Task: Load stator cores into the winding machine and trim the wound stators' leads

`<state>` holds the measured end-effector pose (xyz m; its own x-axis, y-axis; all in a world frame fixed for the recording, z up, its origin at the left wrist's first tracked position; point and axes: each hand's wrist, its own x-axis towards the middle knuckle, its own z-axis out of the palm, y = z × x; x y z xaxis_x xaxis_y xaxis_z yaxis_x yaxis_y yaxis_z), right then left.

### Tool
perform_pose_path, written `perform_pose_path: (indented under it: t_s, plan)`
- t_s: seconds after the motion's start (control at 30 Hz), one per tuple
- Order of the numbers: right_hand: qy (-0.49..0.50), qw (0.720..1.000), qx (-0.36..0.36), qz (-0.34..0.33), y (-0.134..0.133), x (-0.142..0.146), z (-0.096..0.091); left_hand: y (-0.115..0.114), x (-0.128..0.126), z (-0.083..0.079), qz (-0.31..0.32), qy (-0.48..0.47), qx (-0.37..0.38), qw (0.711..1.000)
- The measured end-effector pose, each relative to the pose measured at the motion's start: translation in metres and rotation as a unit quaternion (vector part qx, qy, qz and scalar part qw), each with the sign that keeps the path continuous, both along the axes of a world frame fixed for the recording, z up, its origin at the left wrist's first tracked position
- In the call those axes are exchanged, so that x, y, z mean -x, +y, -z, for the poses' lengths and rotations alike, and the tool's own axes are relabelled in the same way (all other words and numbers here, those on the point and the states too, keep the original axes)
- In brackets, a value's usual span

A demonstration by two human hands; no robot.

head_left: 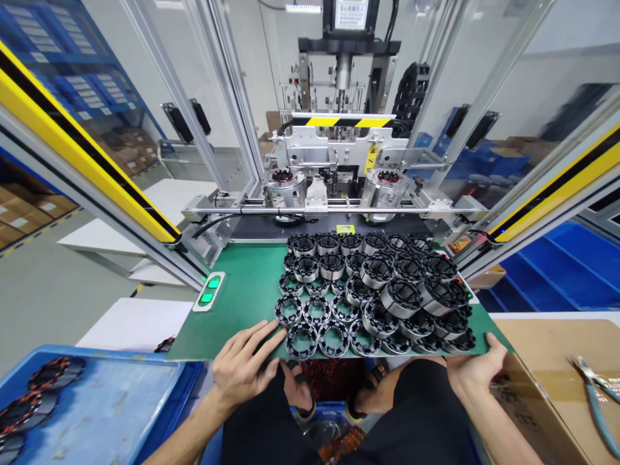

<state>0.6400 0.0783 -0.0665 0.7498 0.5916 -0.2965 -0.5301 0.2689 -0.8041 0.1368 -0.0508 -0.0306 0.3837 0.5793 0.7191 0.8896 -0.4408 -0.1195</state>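
My left hand [249, 358] lies on the front edge of a green worktop [242, 271], fingers stretched out. Its fingertips are beside the nearest ring-shaped stator cores [301, 340], and nothing is held. At the front right corner is my right hand [477, 368], its thumb stretched up over the edge and apart from the palm. Its other fingers are mostly hidden at the edge, close to the stators. Between my hands stand many stator cores with black toothed ends and silver sides, in rows. Toward the right, more cores are stacked [402, 297] on top of others.
Behind the worktop, a machine holds two metal cylinders [285, 194] with copper-wound stators on top. Yellow-striped posts [97, 148] flank it. Two green-lit buttons [210, 290] sit at left. A blue tray [111, 407] holds wound stators. Pliers [593, 394] lie on cardboard at right.
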Motion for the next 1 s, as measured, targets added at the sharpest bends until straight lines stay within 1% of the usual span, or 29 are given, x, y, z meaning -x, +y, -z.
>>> perform_pose_path:
  t_s: [0.2,0.4,0.57,0.77,0.93,1.0]
  plan:
    - [-0.018,0.999,0.035,-0.025,-0.003,-0.001,0.001,0.0,-0.002,-0.002,-0.003,0.002,0.001,1.0]
    - [-0.025,0.999,0.026,-0.022,-0.003,-0.003,0.002,0.0,-0.001,0.0,-0.003,-0.001,0.0,1.0]
    - [0.018,1.0,0.012,-0.001,0.001,-0.005,0.0,-0.001,0.001,0.003,-0.002,-0.004,0.005,1.0]
    - [0.057,0.998,-0.011,0.003,0.004,-0.013,0.005,-0.002,0.004,0.008,0.001,-0.009,0.011,1.0]
    - [0.096,0.995,-0.025,0.017,0.004,-0.018,0.008,-0.002,0.002,0.006,-0.001,-0.008,0.008,1.0]
    - [0.095,0.995,-0.028,0.024,0.004,-0.019,0.009,-0.001,0.002,0.005,-0.002,-0.006,0.007,1.0]
